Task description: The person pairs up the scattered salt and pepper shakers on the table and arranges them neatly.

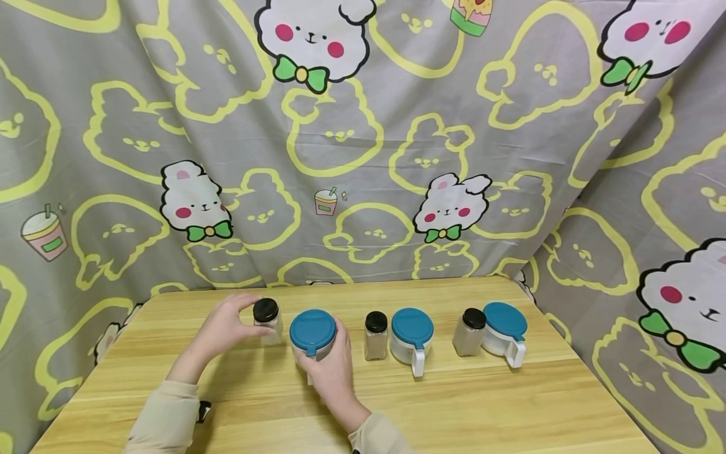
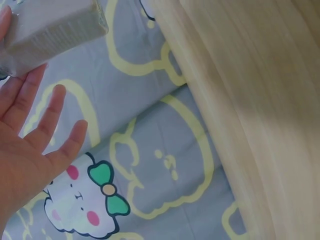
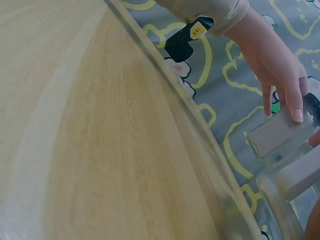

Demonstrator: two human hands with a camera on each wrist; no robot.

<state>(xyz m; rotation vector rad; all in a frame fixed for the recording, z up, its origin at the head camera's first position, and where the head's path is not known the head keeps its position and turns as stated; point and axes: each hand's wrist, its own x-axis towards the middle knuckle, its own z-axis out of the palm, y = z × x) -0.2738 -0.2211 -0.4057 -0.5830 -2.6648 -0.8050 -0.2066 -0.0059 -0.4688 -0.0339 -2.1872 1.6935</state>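
Observation:
My left hand [image 1: 228, 323] pinches a square clear jar [image 1: 266, 309] with a black lid, thumb on one side and fingers on the other. The left wrist view shows the jar's pale side [image 2: 57, 30] above spread fingers. Beside it, my right hand [image 1: 333, 369] grips a round clear pot [image 1: 313, 329] with a blue lid, fingers around its right side and thumb near the front. Its white handle [image 3: 301, 175] shows in the right wrist view, close to the jar. Whether either base touches the table cannot be told.
On the wooden table [image 1: 454, 410], to the right, stand a second black-lidded jar [image 1: 376, 337] and blue-lidded pot [image 1: 412, 331]. Farther right are a third jar [image 1: 469, 334] and pot [image 1: 504, 325]. A patterned curtain [image 1: 351, 189] hangs behind the table.

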